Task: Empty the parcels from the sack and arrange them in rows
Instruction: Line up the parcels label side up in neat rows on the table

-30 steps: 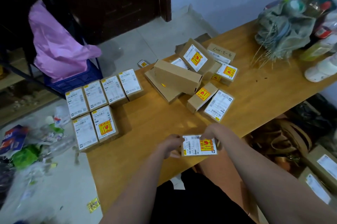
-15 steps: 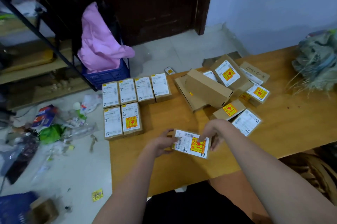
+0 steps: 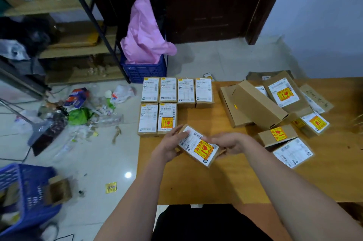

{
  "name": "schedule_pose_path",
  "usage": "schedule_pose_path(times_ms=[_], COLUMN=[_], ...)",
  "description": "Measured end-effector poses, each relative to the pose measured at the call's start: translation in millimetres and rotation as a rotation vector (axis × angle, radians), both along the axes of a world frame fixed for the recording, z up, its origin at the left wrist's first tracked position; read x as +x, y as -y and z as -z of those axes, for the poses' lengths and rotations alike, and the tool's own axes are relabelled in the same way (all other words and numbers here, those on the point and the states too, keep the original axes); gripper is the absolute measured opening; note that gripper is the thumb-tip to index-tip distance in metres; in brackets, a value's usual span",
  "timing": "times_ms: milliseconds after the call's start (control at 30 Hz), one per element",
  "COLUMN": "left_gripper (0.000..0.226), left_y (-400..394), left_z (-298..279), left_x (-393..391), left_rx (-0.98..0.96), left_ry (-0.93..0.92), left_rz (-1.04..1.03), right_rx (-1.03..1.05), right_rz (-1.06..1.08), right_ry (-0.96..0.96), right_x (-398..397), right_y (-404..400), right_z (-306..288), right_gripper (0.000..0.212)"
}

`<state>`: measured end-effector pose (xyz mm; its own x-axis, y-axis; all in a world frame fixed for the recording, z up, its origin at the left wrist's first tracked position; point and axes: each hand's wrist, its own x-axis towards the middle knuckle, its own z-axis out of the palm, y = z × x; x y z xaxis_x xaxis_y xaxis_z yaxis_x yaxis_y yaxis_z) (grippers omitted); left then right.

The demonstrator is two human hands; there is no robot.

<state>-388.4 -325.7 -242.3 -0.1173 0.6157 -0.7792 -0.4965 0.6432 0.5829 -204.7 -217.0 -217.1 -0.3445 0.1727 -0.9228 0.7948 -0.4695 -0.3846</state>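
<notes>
Parcels already sat in two rows at the table's far left corner — four in the back row, two in the front row, all label-up so they could be read. You held the next small parcel just above the wood, near the left edge, tilted askew to the rows; your left hand gripped its left end with fingers curled round it, and your right hand pinched its right end. That two-handed hold probably served to square it before it went beside the front row's second box. The unsorted heap lay well apart toward the far right — no sack was in view.
</notes>
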Motion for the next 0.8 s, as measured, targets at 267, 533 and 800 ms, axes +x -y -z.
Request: schedule_pose_path(times_ms=[267, 533, 800], left_gripper=[0.054, 0.036, 0.047], left_y=[7.1, -11.5, -26.5], left_z=[7.5, 0.2, 9.1], left_x=[-10.3, -15.2, -27.1], left_rx=[0.099, 0.132, 0.114], left_ry=[0.043, -0.135, -1.068], left_rz=[-0.088, 0.035, 0.423], right_rx=[-0.035, 0.038, 0.237], right_rz=[0.164, 0.222, 0.361], right_ry=[-0.105, -0.213, -0.107], right_x=[-4.6, -21.1, -39.7], right_y=[-5.8, -13.3, -18.6], right_z=[7.0, 5.9, 27.7], right_gripper=[0.049, 0.038, 0.038])
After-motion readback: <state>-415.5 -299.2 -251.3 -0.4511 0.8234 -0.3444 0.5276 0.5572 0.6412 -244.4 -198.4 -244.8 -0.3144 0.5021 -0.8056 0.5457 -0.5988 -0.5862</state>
